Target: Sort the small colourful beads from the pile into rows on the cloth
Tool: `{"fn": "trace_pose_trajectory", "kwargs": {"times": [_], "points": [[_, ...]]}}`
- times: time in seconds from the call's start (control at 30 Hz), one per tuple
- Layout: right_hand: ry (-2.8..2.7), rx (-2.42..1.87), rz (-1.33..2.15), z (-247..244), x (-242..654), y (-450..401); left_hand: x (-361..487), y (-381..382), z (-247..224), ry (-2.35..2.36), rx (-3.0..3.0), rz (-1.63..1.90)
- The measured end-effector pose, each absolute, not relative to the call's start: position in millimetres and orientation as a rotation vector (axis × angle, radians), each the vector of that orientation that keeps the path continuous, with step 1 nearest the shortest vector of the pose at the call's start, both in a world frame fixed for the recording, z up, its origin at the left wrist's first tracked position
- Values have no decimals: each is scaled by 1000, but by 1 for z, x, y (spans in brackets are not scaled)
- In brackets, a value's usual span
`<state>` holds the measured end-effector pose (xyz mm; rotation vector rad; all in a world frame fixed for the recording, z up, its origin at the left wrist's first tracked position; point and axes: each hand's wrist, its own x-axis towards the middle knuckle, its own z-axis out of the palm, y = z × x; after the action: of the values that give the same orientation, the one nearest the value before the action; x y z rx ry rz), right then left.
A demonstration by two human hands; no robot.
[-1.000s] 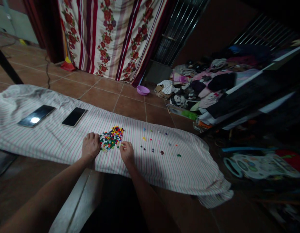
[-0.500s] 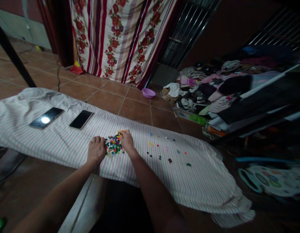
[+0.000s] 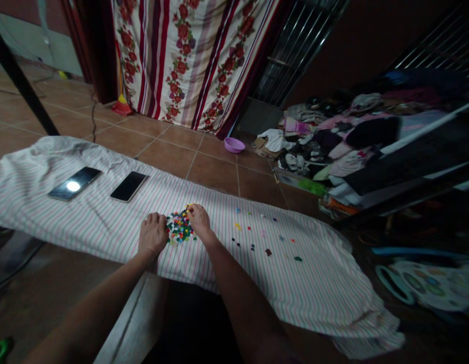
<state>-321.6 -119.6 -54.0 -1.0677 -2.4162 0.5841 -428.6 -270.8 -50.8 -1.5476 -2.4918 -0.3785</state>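
Right grip: the right hand (image 3: 198, 219) leans over the far right edge of the pile (image 3: 179, 230), thumb and forefinger drawn close together; whether a piece sits between them is too small to tell.
Left hand (image 3: 153, 233): palm down, fingers loosely bent, against the left side of the pile, nothing seen in it. It probably serves best as a low wall, pressing lightly so that nothing slides away.
Pile: small many-coloured pieces, heaped between the two hands on the cloth-covered bench (image 3: 314, 288). Such light bits likely call for a fingertip pinch and a straight lift, since dragging could scatter the neighbours.
Set-apart pieces (image 3: 268, 252): single bits and small same-colour groups in rough rows, right of the right hand. Any reach over them should pass high, so none gets brushed.
Phones (image 3: 129, 186): two, lying flat to the left, well apart from the pile.
Purple bowl (image 3: 234, 145): on the tiled floor (image 3: 214, 169), beyond the bench.
Striped curtain (image 3: 196, 65): hangs behind and left of the bowl.
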Motion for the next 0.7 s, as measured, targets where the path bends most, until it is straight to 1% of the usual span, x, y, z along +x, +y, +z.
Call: {"fn": "trace_pose_trajectory", "kwargs": {"times": [0.3,0.47,0.7], "points": [[-2286,-1035,627,-54,-301,-131,-429,-273,-54,-2462,-1547,-380],[-2257,-1157,634,-55,-280,-134,-430,-274,-55,-2456,-1552,-386],[-2156,-1336,529,-57,-223,-117,-427,-275,-47,-2480,-1550,-358]]}}
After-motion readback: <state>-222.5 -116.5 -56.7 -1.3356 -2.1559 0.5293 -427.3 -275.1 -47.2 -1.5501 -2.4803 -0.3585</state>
